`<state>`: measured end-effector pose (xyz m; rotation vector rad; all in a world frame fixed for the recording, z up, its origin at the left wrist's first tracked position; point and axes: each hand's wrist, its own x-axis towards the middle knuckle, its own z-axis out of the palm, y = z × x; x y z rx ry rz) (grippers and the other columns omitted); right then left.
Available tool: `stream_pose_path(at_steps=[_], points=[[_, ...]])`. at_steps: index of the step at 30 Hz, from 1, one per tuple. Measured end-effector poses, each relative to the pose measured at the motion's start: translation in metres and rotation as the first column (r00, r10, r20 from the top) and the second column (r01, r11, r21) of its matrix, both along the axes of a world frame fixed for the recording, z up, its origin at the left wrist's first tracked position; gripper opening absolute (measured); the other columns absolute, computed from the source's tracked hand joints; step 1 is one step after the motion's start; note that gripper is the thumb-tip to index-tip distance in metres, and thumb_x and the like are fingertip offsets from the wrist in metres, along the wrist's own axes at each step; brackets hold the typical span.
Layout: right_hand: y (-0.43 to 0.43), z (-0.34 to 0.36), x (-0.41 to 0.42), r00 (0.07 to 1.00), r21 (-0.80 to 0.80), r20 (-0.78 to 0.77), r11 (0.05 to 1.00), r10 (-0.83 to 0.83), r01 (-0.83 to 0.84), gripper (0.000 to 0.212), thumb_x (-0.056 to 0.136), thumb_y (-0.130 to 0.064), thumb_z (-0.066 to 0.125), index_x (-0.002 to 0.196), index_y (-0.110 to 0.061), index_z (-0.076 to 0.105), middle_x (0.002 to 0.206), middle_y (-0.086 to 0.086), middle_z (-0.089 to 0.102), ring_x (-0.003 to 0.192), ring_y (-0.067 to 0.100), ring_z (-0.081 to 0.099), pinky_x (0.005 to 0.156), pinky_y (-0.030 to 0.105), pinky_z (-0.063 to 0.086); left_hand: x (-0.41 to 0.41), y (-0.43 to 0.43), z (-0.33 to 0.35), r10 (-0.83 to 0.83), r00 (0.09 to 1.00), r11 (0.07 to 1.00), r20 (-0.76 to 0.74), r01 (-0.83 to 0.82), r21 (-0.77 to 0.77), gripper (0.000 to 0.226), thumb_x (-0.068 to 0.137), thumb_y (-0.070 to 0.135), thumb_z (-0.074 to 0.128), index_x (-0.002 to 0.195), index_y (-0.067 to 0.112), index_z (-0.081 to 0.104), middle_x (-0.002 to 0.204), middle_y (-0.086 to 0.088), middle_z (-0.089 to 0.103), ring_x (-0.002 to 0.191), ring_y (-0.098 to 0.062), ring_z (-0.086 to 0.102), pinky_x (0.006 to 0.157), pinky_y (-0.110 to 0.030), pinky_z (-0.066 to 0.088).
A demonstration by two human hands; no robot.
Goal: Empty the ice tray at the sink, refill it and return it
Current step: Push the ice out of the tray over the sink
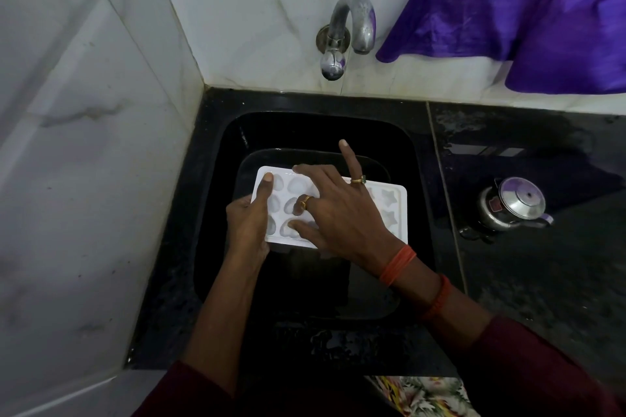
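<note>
A white ice tray [389, 210] with heart and star moulds is held over the black sink [416, 213]. My left hand [249, 223] grips its left end, thumb lying on the top face. My right hand [333, 210] lies across the middle of the tray with fingers spread, pressing on the moulds; the index finger points up off the tray. The cells on the left hold pale ice shapes. The metal tap [352, 27] juts from the wall above the sink with no water running.
White marble tiles form the wall on the left and behind. A purple cloth [528, 10] hangs at the upper right. A small steel pressure cooker [515, 206] stands on the wet black counter [542, 264] to the right of the sink.
</note>
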<state>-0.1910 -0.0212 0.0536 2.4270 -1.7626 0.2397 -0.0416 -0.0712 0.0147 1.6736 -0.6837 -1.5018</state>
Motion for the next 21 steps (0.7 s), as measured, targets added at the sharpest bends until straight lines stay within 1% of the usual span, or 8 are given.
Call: stream_pose_path(at_steps=[2, 4, 9, 11, 13, 15, 18, 21], points=[[-0.0005, 0.0012, 0.0001, 1.000, -0.016, 0.011, 1.000, 0.009, -0.008, 0.032, 0.089, -0.053, 0.060, 0.087, -0.028, 0.079, 0.137, 0.004, 0.061, 0.126, 0.020, 0.056, 0.122, 0.059, 0.003, 0.0002, 0.0003, 0.0001, -0.004, 1.000, 1.000, 0.015, 0.004, 0.002, 0.040, 0.086, 0.047, 0.074, 0.072, 0.009, 0.065, 0.052, 0.006, 0.068, 0.044, -0.007, 0.065, 0.038, -0.018, 0.046], [-0.0007, 0.0015, -0.0003, 1.000, -0.017, 0.003, 1.000, 0.018, -0.018, 0.031, 0.089, -0.051, 0.060, 0.085, -0.028, 0.079, 0.137, 0.006, 0.061, 0.126, 0.021, 0.056, 0.122, 0.060, 0.006, 0.0005, 0.0008, -0.0001, -0.006, 1.000, 1.000, 0.024, 0.006, -0.002, 0.041, 0.086, 0.046, 0.074, 0.071, 0.010, 0.065, 0.051, 0.007, 0.067, 0.042, -0.006, 0.064, 0.037, -0.017, 0.046], [-0.0004, -0.0016, 0.0015, 0.999, -0.008, -0.049, 1.000, 0.019, -0.019, 0.033, 0.091, -0.049, 0.055, 0.088, -0.028, 0.080, 0.140, 0.006, 0.059, 0.126, 0.021, 0.054, 0.122, 0.061, 0.005, 0.0013, 0.0009, -0.0011, 0.006, 1.000, 1.000, 0.010, -0.006, 0.001, 0.039, 0.084, 0.045, 0.076, 0.069, 0.010, 0.064, 0.052, 0.005, 0.068, 0.044, -0.008, 0.065, 0.039, -0.019, 0.047], [-0.0010, -0.0028, 0.0023, 0.998, -0.020, -0.059, 0.999, 0.024, -0.025, 0.033, 0.091, -0.049, 0.055, 0.087, -0.028, 0.080, 0.139, 0.005, 0.059, 0.126, 0.021, 0.054, 0.122, 0.061, 0.005, 0.0015, 0.0018, -0.0019, 0.001, 1.000, 1.000, 0.006, -0.001, 0.002, 0.040, 0.084, 0.046, 0.076, 0.069, 0.011, 0.065, 0.054, 0.004, 0.068, 0.046, -0.010, 0.066, 0.040, -0.021, 0.049], [-0.0017, -0.0030, 0.0025, 0.999, -0.038, -0.037, 0.999, 0.027, -0.028, 0.031, 0.089, -0.049, 0.058, 0.084, -0.027, 0.080, 0.136, 0.005, 0.061, 0.125, 0.021, 0.056, 0.122, 0.061, 0.008, 0.0017, 0.0028, -0.0031, -0.008, 1.000, 1.000, -0.004, 0.008, -0.002, 0.041, 0.083, 0.047, 0.076, 0.067, 0.011, 0.064, 0.056, 0.002, 0.068, 0.048, -0.013, 0.066, 0.044, -0.024, 0.053], [-0.0019, -0.0035, 0.0031, 1.000, -0.059, -0.008, 0.998, 0.028, -0.029, 0.029, 0.087, -0.047, 0.062, 0.080, -0.025, 0.079, 0.132, 0.005, 0.064, 0.122, 0.021, 0.058, 0.121, 0.062, 0.010, 0.0023, 0.0030, -0.0034, -0.013, 1.000, 1.000, -0.003, 0.013, -0.007, 0.042, 0.083, 0.048, 0.076, 0.066, 0.012, 0.064, 0.056, 0.002, 0.067, 0.049, -0.013, 0.065, 0.048, -0.025, 0.053], [-0.0010, -0.0044, 0.0042, 1.000, -0.064, 0.002, 0.998, 0.013, -0.013, 0.027, 0.086, -0.046, 0.063, 0.079, -0.026, 0.079, 0.131, 0.007, 0.065, 0.119, 0.023, 0.059, 0.121, 0.062, 0.013, 0.0027, 0.0021, -0.0032, -0.004, 1.000, 1.000, -0.009, 0.004, -0.007, 0.041, 0.083, 0.046, 0.077, 0.066, 0.012, 0.064, 0.055, 0.003, 0.068, 0.047, -0.012, 0.066, 0.044, -0.023, 0.053], [-0.0010, -0.0032, 0.0053, 1.000, -0.028, 0.002, 0.999, -0.023, 0.023, 0.030, 0.085, -0.050, 0.060, 0.081, -0.027, 0.080, 0.134, 0.010, 0.062, 0.120, 0.026, 0.058, 0.121, 0.062, 0.012, 0.0021, 0.0025, -0.0029, -0.001, 1.000, 1.000, -0.003, 0.001, -0.009, 0.040, 0.083, 0.045, 0.076, 0.066, 0.011, 0.063, 0.052, 0.005, 0.067, 0.044, -0.009, 0.065, 0.039, -0.021, 0.048]])
